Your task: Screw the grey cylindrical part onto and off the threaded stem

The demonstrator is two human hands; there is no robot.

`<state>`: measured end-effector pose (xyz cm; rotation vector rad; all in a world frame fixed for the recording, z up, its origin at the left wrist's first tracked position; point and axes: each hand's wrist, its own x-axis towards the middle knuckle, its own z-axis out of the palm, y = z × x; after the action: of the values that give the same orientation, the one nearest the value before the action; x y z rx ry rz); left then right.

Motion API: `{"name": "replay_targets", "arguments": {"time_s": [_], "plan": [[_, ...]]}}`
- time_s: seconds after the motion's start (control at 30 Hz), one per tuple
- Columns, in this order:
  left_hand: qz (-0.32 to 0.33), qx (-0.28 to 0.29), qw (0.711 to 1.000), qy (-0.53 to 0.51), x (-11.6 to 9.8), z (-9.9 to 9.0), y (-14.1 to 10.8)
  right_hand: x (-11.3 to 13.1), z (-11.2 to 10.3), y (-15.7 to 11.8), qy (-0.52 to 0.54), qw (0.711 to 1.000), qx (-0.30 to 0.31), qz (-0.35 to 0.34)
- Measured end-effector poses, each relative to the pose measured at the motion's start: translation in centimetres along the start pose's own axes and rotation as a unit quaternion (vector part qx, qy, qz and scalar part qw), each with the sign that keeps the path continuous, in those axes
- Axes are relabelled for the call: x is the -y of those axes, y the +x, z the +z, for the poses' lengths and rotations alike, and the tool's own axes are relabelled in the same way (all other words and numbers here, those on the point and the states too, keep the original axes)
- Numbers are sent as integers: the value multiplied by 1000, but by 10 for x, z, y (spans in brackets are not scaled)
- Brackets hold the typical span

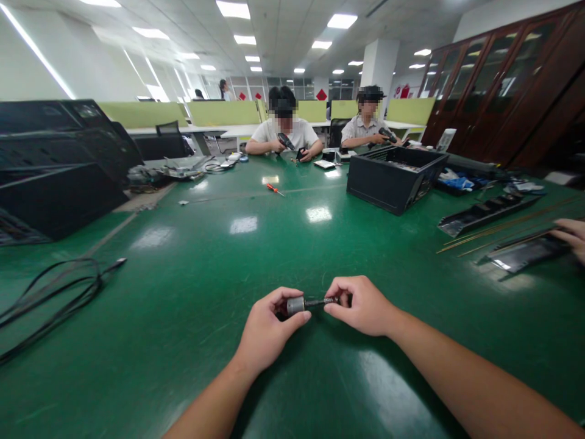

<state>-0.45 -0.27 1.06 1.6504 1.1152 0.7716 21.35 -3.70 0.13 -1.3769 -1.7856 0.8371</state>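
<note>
Close in front of me, a small cylindrical metal part (296, 306) with a thin dark shaft lies sideways between my hands. My left hand (269, 326) is closed round the silvery cylinder, thumb in front and fingers behind. On the other side, my right hand (361, 305) pinches the far end of the shaft between thumb and fingers. The middle of the shaft shows between the two hands. Both hands are low over the green table (205, 244), and the fingertips behind the part are partly hidden.
Black cables (86, 286) lie at left, near dark equipment (59, 195). A red screwdriver (273, 188) lies farther back, left of an open black case (377, 183). Metal trays (525, 250) and thin rods are at right, beside another person's hand (571, 235). Two people sit opposite.
</note>
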Motion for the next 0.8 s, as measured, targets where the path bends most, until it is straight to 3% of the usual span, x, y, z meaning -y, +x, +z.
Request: {"name": "replay_targets", "arguments": {"time_s": [0.8], "plan": [[-22, 6, 998, -65, 6, -5, 3, 1, 0, 0, 1, 1000, -15, 3]]}}
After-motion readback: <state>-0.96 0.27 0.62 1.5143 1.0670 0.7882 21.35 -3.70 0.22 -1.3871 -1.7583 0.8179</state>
